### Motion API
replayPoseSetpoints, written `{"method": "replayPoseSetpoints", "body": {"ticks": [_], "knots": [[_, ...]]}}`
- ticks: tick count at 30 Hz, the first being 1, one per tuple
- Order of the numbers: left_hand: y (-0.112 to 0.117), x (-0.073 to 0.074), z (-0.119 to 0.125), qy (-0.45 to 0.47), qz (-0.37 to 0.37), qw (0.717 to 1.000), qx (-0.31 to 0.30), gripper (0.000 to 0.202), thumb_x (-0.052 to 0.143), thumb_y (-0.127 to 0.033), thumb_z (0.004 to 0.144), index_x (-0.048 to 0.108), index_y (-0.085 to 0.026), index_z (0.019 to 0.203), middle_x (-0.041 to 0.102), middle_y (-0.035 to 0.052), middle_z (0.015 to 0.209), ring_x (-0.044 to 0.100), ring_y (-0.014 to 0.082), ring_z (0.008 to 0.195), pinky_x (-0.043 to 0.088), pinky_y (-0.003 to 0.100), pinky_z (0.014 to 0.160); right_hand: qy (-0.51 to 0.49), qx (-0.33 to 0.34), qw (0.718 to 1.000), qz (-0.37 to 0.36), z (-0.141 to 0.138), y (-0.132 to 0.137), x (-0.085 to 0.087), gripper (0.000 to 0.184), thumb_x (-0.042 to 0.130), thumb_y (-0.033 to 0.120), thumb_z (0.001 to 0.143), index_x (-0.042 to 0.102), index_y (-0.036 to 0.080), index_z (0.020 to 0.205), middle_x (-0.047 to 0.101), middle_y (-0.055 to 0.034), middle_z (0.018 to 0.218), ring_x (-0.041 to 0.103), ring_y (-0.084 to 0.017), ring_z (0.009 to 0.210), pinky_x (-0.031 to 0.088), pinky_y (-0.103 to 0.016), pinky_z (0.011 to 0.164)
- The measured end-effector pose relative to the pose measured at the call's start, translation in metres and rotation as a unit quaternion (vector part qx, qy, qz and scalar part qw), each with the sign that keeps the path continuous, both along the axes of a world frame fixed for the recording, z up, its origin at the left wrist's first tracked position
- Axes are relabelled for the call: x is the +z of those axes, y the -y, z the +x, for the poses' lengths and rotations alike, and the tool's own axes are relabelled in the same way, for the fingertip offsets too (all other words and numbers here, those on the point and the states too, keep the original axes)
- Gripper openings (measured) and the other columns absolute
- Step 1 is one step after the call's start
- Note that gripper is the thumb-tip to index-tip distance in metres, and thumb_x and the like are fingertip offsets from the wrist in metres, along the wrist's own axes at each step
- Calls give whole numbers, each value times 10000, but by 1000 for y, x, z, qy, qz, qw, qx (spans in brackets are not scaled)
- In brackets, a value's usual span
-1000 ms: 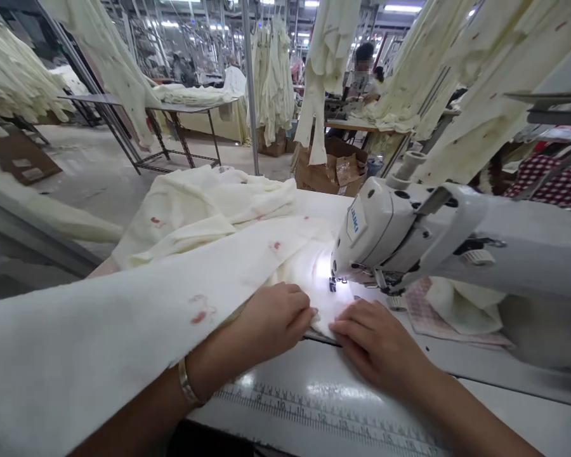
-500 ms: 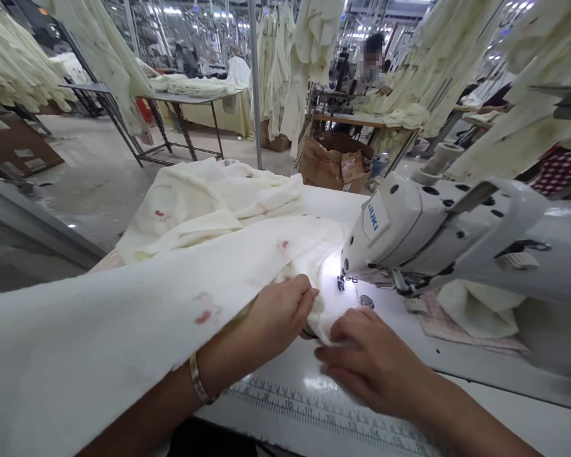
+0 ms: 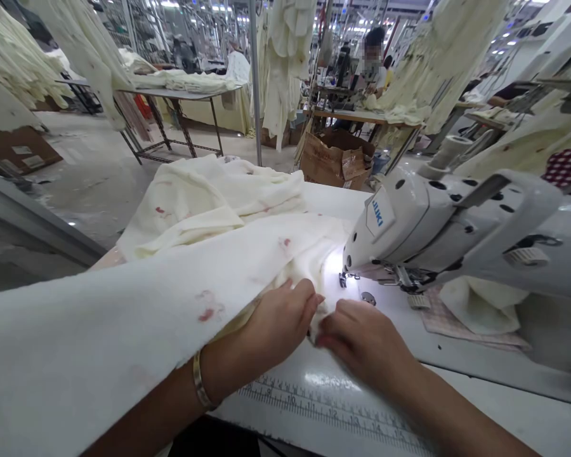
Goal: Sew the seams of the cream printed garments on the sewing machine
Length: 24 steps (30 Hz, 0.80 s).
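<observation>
Clearly, from my end, the cream fabric [image 3: 171, 279] fills most of the view, stretching from the left edge of the frame to the centre, with folds bunched behind. Under it I see the white table [image 3: 333, 197], and at centre right stands the white sewing machine [image 3: 423, 235], glowing at its needle end. A printed scale [image 3: 333, 416] crosses the bottom centre; a pink checked cloth [image 3: 450, 330] lies below the machine's arm. Near the centre, my left hand [image 3: 276, 324] has its grip clenched on the fabric's edge. Just beside it, my right hand [image 3: 366, 336] bends its fingers at that edge, but blur hides whether its grip pinches anything. A metal bracelet [image 3: 200, 381] rings the left wrist.
</observation>
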<state>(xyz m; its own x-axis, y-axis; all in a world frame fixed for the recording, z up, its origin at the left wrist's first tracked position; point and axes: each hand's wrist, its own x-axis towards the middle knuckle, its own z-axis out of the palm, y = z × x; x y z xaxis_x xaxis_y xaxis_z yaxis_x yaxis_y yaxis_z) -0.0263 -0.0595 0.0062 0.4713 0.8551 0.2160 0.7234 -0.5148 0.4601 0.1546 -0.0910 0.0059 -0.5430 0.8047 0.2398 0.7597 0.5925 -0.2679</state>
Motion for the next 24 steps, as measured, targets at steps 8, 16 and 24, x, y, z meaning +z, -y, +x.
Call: {"method": "replayPoseSetpoints", "body": {"ticks": [8,16,24], "knots": [[1,3,1,-2,-17,1000,6,276,307,-303,944,435,-182,731,501,-12,628,466,129,543,360,247,493,-30,-22,997,68,7,-1,8,201,460,319,895,582,171,834,514,10,588,471,-132,558,321,-278,584],[10,-8,-9,-50,19,993,-102,177,566,-300,844,482,-173,934,604,50,1011,557,208,985,403,404,941,-21,11,996,85,-2,-5,-5,227,419,202,877,553,170,697,505,5,604,429,-111,551,286,-258,553],[11,41,-17,29,-74,985,-156,257,478,-86,746,472,-196,979,573,37,1060,529,177,999,406,368,953,-12,38,995,86,2,6,-8,150,461,133,804,582,165,721,507,-20,677,378,-131,610,245,-271,555]]}}
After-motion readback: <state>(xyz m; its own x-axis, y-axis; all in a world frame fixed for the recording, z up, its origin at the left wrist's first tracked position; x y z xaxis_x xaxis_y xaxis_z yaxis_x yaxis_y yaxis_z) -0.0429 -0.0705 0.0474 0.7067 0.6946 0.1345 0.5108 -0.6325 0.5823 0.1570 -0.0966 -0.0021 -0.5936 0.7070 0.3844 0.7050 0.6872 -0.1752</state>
